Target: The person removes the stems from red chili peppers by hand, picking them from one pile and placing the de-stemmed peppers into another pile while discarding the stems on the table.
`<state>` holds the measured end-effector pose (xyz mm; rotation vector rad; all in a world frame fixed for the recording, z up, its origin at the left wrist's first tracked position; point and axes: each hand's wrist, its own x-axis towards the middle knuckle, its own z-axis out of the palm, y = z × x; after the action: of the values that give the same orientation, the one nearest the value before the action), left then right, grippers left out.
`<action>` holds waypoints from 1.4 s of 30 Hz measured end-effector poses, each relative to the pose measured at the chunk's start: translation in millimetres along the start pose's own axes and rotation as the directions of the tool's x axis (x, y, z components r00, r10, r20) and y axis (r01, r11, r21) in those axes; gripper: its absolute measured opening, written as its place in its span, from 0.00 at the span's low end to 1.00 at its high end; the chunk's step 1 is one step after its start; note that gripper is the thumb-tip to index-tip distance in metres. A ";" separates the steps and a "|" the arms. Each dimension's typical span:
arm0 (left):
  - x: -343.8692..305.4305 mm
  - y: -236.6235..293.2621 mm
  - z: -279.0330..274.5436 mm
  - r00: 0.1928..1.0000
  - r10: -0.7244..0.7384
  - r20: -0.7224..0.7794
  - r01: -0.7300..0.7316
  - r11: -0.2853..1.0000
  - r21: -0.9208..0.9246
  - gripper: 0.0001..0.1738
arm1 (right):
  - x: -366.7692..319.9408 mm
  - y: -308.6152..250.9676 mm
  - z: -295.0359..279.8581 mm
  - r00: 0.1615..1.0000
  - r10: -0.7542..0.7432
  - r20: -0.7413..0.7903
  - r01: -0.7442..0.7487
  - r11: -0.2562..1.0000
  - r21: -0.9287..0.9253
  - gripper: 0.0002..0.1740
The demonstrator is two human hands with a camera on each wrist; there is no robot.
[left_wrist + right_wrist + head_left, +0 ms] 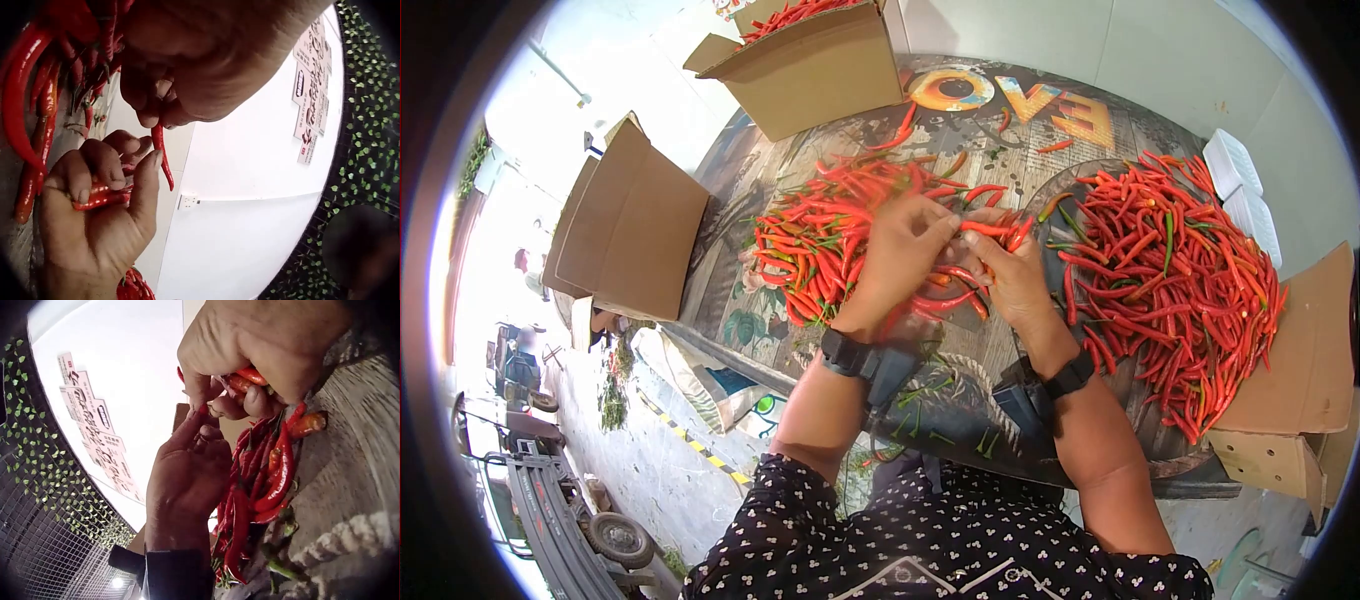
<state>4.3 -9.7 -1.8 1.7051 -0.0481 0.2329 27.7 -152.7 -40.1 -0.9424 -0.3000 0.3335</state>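
My left hand [903, 248] and right hand [1018, 285] meet over the table, between two piles of red chili peppers. In the left wrist view, the left hand [206, 62] pinches one end of a slim red chili pepper [164, 164], whose tip points down beside the right thumb. The right hand [103, 231] holds several chili peppers [103, 199] in its curled fingers. From the right wrist view, the thumb and fingertips of both hands come together at a small red end. The loose pile [810, 255] lies behind and left of the left hand, some with green stems.
A larger chili pile [1170, 290] covers the table's right side. Cardboard boxes stand at the back [820, 85], left [640, 225] and right [1290, 350]. White plastic trays [1240, 190] lean near the wall. Green stems [910, 415] and a rope [980, 380] lie by the near edge.
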 end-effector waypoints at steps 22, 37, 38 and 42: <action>-4.8 0.3 0.8 0.987 -0.106 0.121 0.102 0.994 0.041 0.08 | -1.1 2.9 -0.6 0.982 -0.125 -0.142 0.109 0.987 -0.118 0.10; -16.5 30.1 -35.2 0.785 0.012 0.619 0.110 0.981 -0.158 0.08 | 0.0 -0.7 -7.2 0.984 0.065 -0.163 -0.014 0.955 0.295 0.06; -18.2 33.4 -37.9 0.709 0.090 0.700 0.073 0.977 -0.199 0.09 | 1.0 0.1 -9.5 0.991 0.061 -0.119 -0.020 0.948 0.319 0.07; -10.8 30.2 -40.7 0.963 -0.017 0.268 -0.026 0.987 0.157 0.14 | 3.5 6.3 -14.3 0.997 0.036 -0.063 -0.014 0.945 0.326 0.09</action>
<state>-16.3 24.7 30.9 1.8875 -0.2405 0.0061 35.6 -158.3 -52.9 -0.6306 -0.1634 0.3609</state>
